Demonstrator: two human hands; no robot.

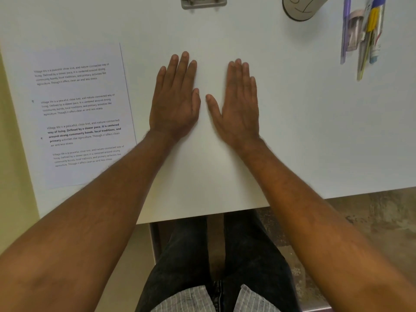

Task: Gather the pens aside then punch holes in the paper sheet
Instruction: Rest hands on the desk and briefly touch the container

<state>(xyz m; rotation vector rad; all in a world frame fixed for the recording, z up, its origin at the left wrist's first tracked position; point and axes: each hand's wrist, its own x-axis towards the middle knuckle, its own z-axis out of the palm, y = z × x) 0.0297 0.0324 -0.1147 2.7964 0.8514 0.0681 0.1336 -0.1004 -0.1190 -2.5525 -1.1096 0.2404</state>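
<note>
A printed paper sheet (pixel 76 113) lies flat at the left of the white table (pixel 315 122), two small punched holes showing near its left margin. A bunch of several pens (pixel 364 34), purple, yellow and blue among them, lies together at the far right. The grey metal hole punch (pixel 203 2) sits at the top edge, partly cut off. My left hand (pixel 176 97) and my right hand (pixel 237 102) rest flat, palms down, side by side on the bare table between the sheet and the pens, fingers straight, holding nothing.
A grey cylindrical container (pixel 300 7) lies at the top right beside the pens. The table's front edge runs just above my legs (pixel 216 255), and a concrete floor (pixel 360 217) shows at the lower right.
</note>
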